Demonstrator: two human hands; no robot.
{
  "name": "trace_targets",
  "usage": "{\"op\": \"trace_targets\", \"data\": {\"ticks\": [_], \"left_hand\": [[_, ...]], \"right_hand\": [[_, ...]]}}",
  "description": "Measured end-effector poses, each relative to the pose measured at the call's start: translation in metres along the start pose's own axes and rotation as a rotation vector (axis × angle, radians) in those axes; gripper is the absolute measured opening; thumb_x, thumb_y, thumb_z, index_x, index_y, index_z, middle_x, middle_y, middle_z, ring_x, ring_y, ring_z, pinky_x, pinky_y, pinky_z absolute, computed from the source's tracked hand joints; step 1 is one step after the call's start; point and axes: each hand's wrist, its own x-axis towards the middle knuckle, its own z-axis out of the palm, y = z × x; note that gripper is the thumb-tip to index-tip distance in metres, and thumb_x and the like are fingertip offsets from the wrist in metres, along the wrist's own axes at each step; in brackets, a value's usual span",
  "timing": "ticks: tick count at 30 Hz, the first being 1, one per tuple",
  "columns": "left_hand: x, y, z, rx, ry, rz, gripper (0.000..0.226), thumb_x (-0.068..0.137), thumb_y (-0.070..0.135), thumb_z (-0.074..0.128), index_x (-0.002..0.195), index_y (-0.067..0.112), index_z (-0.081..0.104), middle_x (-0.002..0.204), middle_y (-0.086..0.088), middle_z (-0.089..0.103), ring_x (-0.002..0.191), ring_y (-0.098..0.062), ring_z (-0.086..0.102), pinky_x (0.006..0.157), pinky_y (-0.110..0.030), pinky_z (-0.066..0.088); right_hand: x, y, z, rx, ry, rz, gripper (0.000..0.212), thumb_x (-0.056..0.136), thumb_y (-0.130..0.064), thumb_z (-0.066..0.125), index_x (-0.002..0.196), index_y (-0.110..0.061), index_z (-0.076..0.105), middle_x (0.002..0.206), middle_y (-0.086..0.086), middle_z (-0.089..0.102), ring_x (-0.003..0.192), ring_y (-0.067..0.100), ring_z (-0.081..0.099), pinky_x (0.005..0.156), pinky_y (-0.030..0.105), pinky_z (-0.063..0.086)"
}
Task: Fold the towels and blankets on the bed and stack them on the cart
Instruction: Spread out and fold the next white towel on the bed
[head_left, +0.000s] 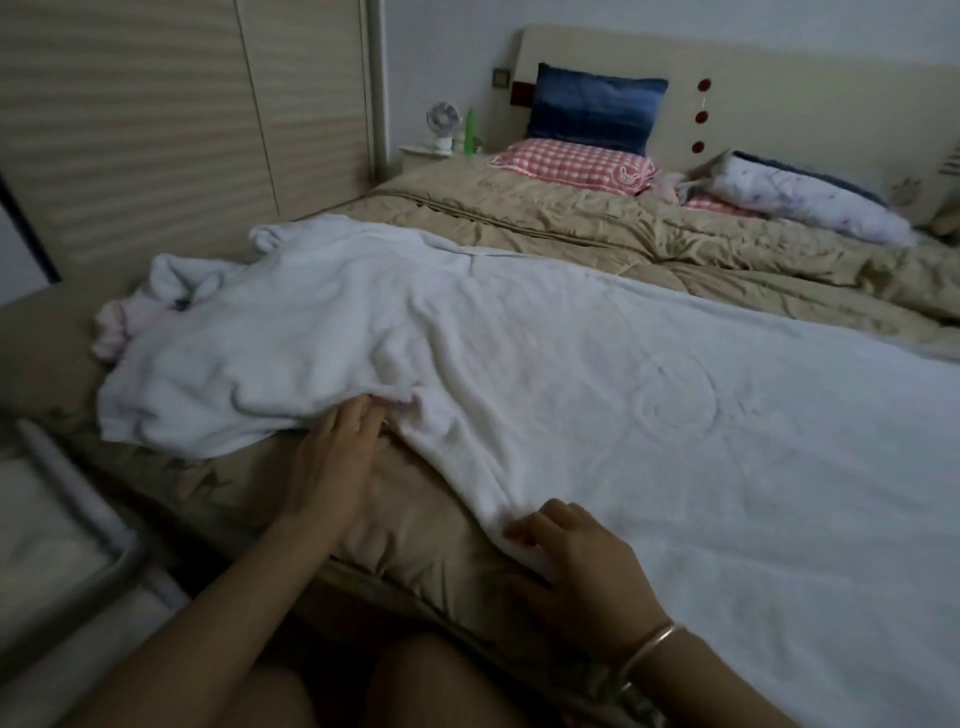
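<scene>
Fabric looked soft, light and floppy: the white blanket (623, 389) lay spread across the bed (571, 223), bunched leftward. Its near hem sat clamped in the right grip (576, 558); the left grip (337, 447) touched that hem, fingers fairly straight, pinch uncertain. Corners seemed the best holds.

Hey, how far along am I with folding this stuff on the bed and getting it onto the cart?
Early on. Done: nothing folded shows on the bed; what the cart holds is unclear. In hand: the white blanket lies spread, your right hand pinching its near edge, left hand touching the edge. Left: fold it, then the pink cloth bunched at its far-left end, and stack both.
</scene>
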Motion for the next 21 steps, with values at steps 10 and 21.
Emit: {"op": "trace_targets", "data": {"ticks": [10, 21], "left_hand": [[0.016, -0.034, -0.022, 0.339, -0.281, -0.172, 0.008, 0.079, 0.011, 0.069, 0.084, 0.012, 0.062, 0.078, -0.009, 0.064, 0.081, -0.031, 0.059, 0.061, -0.035, 0.043], [0.000, -0.118, -0.066, 0.353, -0.116, -0.135, 0.033, 0.050, -0.001, 0.086, 0.053, 0.001, 0.054, 0.055, -0.018, 0.050, 0.067, -0.038, 0.054, 0.044, -0.029, 0.031]], "right_hand": [[0.004, 0.002, -0.005, 0.029, -0.051, 0.113, 0.040, 0.083, -0.029, 0.057, 0.121, -0.026, 0.048, 0.112, -0.009, 0.060, 0.101, 0.014, 0.059, 0.074, 0.026, 0.044], [0.032, 0.012, -0.044, 0.417, -0.482, 0.113, 0.009, 0.093, -0.033, 0.058, 0.092, -0.038, 0.065, 0.087, -0.019, 0.066, 0.082, -0.006, 0.060, 0.080, 0.012, 0.045]]}}
